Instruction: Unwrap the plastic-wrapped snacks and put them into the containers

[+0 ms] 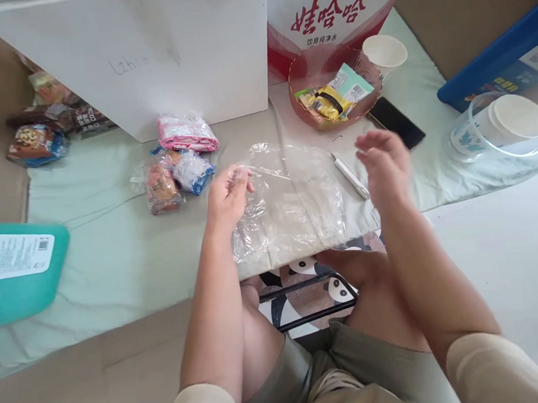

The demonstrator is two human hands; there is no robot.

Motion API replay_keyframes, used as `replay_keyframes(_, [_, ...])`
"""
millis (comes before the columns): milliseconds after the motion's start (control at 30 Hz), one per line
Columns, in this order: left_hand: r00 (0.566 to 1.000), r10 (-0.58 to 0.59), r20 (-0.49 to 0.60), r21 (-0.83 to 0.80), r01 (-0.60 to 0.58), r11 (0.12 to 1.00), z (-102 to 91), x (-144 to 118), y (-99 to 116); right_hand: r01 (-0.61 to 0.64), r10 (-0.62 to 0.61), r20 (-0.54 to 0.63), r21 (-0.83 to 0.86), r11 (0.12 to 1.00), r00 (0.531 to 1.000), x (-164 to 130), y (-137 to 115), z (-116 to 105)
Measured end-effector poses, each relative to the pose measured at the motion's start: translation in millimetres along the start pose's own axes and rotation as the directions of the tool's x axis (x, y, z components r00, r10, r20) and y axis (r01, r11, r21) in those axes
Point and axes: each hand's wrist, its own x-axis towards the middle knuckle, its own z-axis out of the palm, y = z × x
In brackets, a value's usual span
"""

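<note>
The clear bag point(291, 203) is spread on the near side of the table point(117, 253), between the left hand point(228, 196) and blurred right hand point(386, 164), likely for easy reach, but how tight either grip is cannot be told.

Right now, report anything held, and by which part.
Left hand: perhaps the clear plastic bag by its left edge, grip unclear. Right hand: nothing visible.
</note>
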Motion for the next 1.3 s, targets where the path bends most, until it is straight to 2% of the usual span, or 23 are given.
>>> replay_keyframes(100, [0.996, 0.079, 0.029, -0.075, -0.076, 0.994, -3.2, -6, 7, -0.109, 0.096, 0.107, 0.125, 0.986, 0.990, -26, 25, 15])
replay_keyframes(200, [0.992, 0.105, 0.065, -0.131, -0.095, 0.987, -8.8, -14, 14, -0.120, 0.094, 0.242, 0.098, 0.988, 0.966, -20, 37, 30])
replay_keyframes(333, [0.992, 0.069, 0.109, -0.238, -0.041, 0.970, -18.0, -22, 19, -0.163, 0.128, 0.318, 0.087, 0.983, 0.939, -4, 38, 44])
replay_keyframes(433, [0.989, 0.019, 0.149, -0.301, 0.028, 0.953, -22.2, -23, 21, -0.115, 0.093, 0.350, 0.043, 0.992, 0.932, -4, 26, 52])
replay_keyframes(533, [0.989, -0.026, 0.144, -0.291, 0.067, 0.954, -22.7, -21, 22, -0.043, 0.025, 0.285, 0.056, 0.998, 0.958, -7, 4, 46])
replay_keyframes(633, [0.996, -0.013, 0.084, -0.296, 0.037, 0.954, -22.1, -18, 20, 0.081, -0.095, 0.123, 0.118, 0.990, 0.988, -11, -22, 22])
replay_keyframes(700, [0.999, 0.009, 0.032, -0.316, 0.001, 0.949, -22.2, -17, 17, 0.200, -0.209, 0.030, 0.196, 0.960, 0.977, -17, -30, 6])
replay_keyframes(733, [1.000, 0.015, 0.010, -0.318, -0.011, 0.948, -22.5, -16, 14, 0.199, -0.212, 0.038, 0.220, 0.955, 0.977, -20, -31, 0])
replay_keyframes(800, [1.000, 0.009, -0.016, -0.296, -0.014, 0.955, -23.1, -14, 9, 0.084, -0.111, 0.122, 0.206, 0.975, 0.986, -26, -23, -1])
replay_keyframes(833, [1.000, 0.000, -0.024, -0.280, -0.006, 0.960, -23.2, -13, 6, 0.001, -0.037, 0.203, 0.175, 0.985, 0.978, -28, -16, 3])
replay_keyframes(933, [0.999, -0.017, -0.041, -0.259, 0.006, 0.966, -22.4, -10, -1, -0.166, 0.092, 0.456, 0.125, 0.978, 0.885, -30, 5, 24])
replay_keyframes(967, [0.999, -0.010, -0.043, -0.265, -0.002, 0.964, -22.0, -9, -2, -0.178, 0.100, 0.496, 0.111, 0.978, 0.862, -29, 10, 32])
replay_keyframes(1000, [0.999, 0.005, -0.043, -0.274, -0.017, 0.962, -21.7, -8, -2, -0.174, 0.103, 0.501, 0.097, 0.980, 0.859, -28, 12, 38])
replay_keyframes(1100, [0.997, 0.060, -0.053, -0.255, -0.072, 0.964, -22.1, -6, 0, -0.128, 0.104, 0.342, 0.049, 0.991, 0.934, -26, 11, 44])
replay_keyframes(1167, [0.994, 0.069, -0.083, -0.166, -0.082, 0.983, -23.5, -6, 0, -0.103, 0.096, 0.215, 0.023, 0.994, 0.972, -26, 9, 39])
replay_keyframes(1233, [0.992, 0.046, -0.116, -0.050, -0.052, 0.997, -24.9, -6, -2, -0.077, 0.076, 0.139, 0.006, 0.997, 0.987, -27, 7, 32])
replay_keyframes(1300, [0.993, 0.025, -0.115, 0.027, -0.022, 0.999, -25.8, -6, -5, -0.061, 0.059, 0.114, 0.009, 0.998, 0.992, -28, 8, 27])
